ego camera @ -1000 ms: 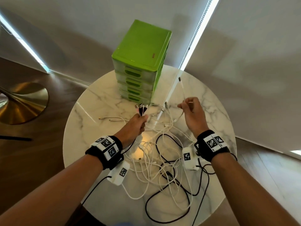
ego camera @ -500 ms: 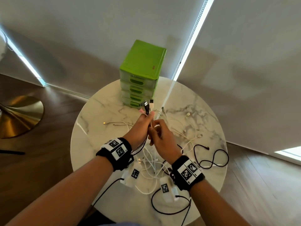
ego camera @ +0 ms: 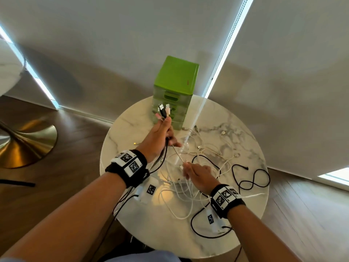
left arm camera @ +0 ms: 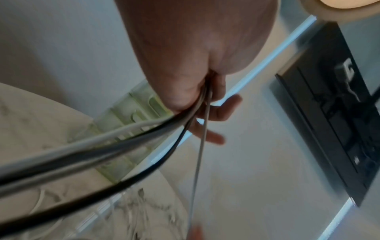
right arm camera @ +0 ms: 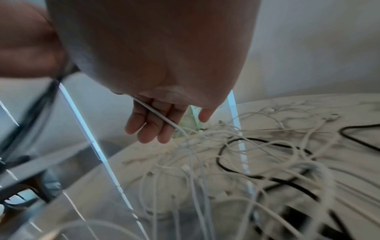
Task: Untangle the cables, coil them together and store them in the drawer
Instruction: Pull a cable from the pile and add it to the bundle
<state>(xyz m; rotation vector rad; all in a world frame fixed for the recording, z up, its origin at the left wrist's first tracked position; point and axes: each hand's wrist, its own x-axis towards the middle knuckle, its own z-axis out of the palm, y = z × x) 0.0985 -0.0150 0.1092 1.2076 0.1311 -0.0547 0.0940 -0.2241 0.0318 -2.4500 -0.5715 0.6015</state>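
My left hand (ego camera: 160, 133) is raised in front of the green drawer unit (ego camera: 175, 78) and grips a bundle of black and white cables (left arm camera: 115, 146). Their plugs (ego camera: 164, 110) stick up above the fist. One thin white cable (ego camera: 177, 155) runs straight from that fist down to my right hand (ego camera: 198, 175). In the right wrist view this cable (right arm camera: 158, 116) lies across the straight fingers (right arm camera: 144, 129), with the thumb apart from it. Below, a tangle of white and black cables (ego camera: 188, 186) spreads over the round marble table (ego camera: 132, 133).
A black cable (ego camera: 253, 176) loops near the table's right edge, and another (ego camera: 205, 235) curls by the front edge. Loose plugs (ego camera: 223, 132) lie right of the drawers, whose fronts are all closed. A gold disc base (ego camera: 24, 142) stands on the wooden floor to the left.
My right hand has left the bundle at the left hand and moved down and toward me along the white cable. The left hand has lifted the bundle higher, in front of the drawers.
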